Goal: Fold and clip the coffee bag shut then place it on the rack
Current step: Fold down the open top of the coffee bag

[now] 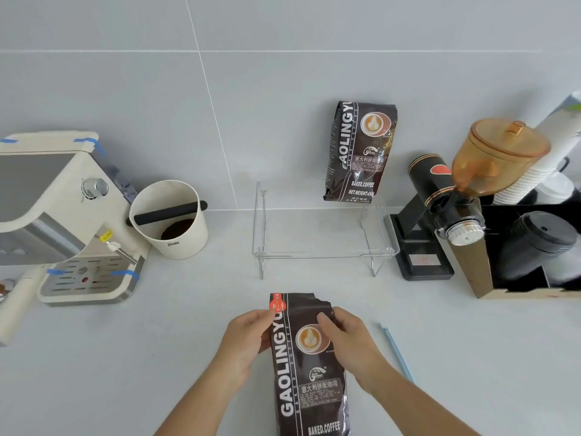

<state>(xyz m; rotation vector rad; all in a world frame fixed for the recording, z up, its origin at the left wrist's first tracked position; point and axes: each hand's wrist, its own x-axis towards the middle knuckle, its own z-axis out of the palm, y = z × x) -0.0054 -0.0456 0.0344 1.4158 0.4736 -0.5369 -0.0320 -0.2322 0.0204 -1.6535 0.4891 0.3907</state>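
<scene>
A dark brown coffee bag [306, 372] stands upright on the counter in front of me, its torn top edge open and unfolded. My left hand [248, 338] grips the bag's upper left edge. My right hand [345, 335] holds the upper right side, thumb across the front. A clear acrylic rack [320, 250] stands behind the bag, near the wall. A second, sealed coffee bag [358, 152] stands on the rack's back right part, leaning on the wall. A thin light blue clip [396, 352] lies on the counter to the right of my right forearm.
A cream espresso machine [56, 215] fills the left side, with a cream knock box [171, 221] beside it. A black grinder with an amber hopper [456, 196] stands right of the rack. Stacked paper cups and black lids in a box [534, 247] sit at far right.
</scene>
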